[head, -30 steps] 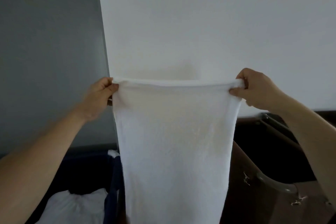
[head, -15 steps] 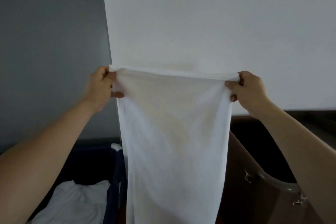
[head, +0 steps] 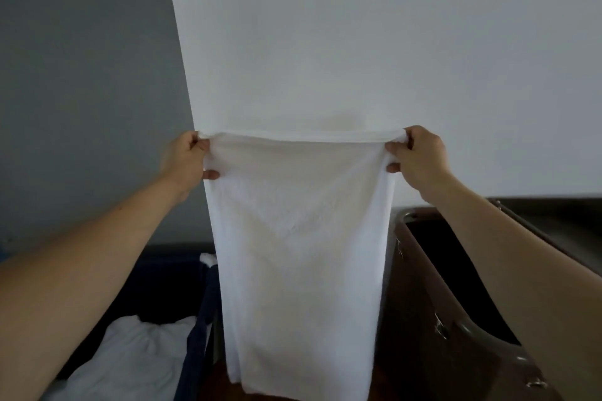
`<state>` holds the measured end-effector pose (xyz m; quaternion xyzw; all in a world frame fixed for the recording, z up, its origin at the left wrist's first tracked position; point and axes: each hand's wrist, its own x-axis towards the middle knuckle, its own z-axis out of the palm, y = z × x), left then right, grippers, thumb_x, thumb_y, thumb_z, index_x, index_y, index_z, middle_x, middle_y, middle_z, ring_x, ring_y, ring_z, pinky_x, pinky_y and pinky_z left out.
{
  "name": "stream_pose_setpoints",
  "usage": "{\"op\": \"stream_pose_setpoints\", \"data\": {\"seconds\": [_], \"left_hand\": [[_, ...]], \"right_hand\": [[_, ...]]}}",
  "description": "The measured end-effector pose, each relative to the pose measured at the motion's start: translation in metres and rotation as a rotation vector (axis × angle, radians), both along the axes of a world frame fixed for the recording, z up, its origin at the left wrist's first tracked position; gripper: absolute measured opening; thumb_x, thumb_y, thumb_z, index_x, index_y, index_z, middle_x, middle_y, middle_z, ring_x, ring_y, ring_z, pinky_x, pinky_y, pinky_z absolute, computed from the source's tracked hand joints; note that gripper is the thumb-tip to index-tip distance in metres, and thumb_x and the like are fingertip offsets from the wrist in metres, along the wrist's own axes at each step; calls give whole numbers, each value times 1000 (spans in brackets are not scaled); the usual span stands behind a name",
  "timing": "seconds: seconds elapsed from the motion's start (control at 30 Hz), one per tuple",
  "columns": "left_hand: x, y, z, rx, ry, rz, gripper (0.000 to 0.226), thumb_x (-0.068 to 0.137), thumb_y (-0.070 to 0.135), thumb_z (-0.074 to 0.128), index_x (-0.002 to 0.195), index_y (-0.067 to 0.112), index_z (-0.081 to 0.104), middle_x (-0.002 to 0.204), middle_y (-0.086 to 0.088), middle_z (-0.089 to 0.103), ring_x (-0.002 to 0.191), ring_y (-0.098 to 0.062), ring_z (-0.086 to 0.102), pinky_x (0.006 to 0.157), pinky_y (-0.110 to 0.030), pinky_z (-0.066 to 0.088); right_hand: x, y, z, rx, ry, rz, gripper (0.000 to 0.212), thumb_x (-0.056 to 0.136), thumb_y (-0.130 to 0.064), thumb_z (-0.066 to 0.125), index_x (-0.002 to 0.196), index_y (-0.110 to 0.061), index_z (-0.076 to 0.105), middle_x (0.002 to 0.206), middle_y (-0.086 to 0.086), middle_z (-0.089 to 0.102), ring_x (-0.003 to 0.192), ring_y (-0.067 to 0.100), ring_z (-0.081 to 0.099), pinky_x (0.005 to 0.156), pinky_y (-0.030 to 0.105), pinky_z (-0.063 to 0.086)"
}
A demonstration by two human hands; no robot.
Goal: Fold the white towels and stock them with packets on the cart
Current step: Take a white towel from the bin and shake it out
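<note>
A white wall [head: 358, 42] fills most of the view behind and above both hands, and a grey wall [head: 81, 75] meets it at a corner just above the left hand.

A white towel [head: 299, 254] hangs lengthwise between the two hands. Its top edge is stretched from one hand across to the other, sagging slightly in the middle. The rest of the cloth drops straight down below the hands, in front of the person, and its bottom edge ends near the lower edge of the view.

Below the right hand, under the right forearm, stands a brown container [head: 423, 319] with a rounded rim and a dark opening. The towel's right edge hangs in front of its near side.

Below the left hand, under the left forearm, is a navy bag [head: 198, 319] holding crumpled white linen [head: 136, 355]. The towel's left edge hangs just beside the bag's rim.

The left hand [head: 185, 159] grips the towel's top left corner, with the fingers curled over the bunched cloth and the thumb underneath. The right hand [head: 420, 159] grips the top right corner the same way, with the cloth gathered inside its curled fingers. Both hands are raised to the same height, well apart, with the arms reaching forward.
</note>
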<state>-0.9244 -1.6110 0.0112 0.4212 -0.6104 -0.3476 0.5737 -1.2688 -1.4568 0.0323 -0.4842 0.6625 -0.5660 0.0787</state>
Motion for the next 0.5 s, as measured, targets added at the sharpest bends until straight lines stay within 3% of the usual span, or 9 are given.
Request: {"op": "stream_pose_setpoints", "data": {"seconds": [0.1, 0.17, 0.3, 0.5], "left_hand": [[-5, -4, 8, 8, -2, 40, 12, 106, 18, 42, 113, 10, 48, 91, 2, 42, 80, -13, 47, 49, -25, 58], [-6, -1, 17, -3, 7, 58, 9, 106, 18, 42, 110, 13, 48, 91, 2, 43, 81, -13, 48, 50, -25, 58], [-4, 21, 38, -61, 16, 61, 19, 106, 18, 41, 90, 24, 48, 94, 4, 47, 86, -14, 54, 61, -30, 61], [21, 78, 25, -60, 71, 12, 18, 106, 16, 42, 92, 26, 49, 98, 5, 51, 90, -13, 57, 67, -30, 60]], "right_hand": [[-3, -10, 9, -35, -7, 1, 2, 95, -12, 59, 95, -11, 58, 98, 11, 65, 76, 28, 69, 57, 23, 57], [-3, -11, 16, -78, -8, -6, 1, 95, -11, 58, 96, -11, 58, 95, 8, 63, 80, 29, 69, 50, 16, 54], [-3, -2, 24, -167, 18, -6, 4, 94, -10, 58, 95, -14, 57, 83, -5, 57, 78, 25, 68, 59, 24, 59], [12, 45, 10, -161, 66, 27, 6, 94, -14, 59, 99, -17, 58, 80, -11, 59, 67, 14, 69, 76, 41, 60]]}}
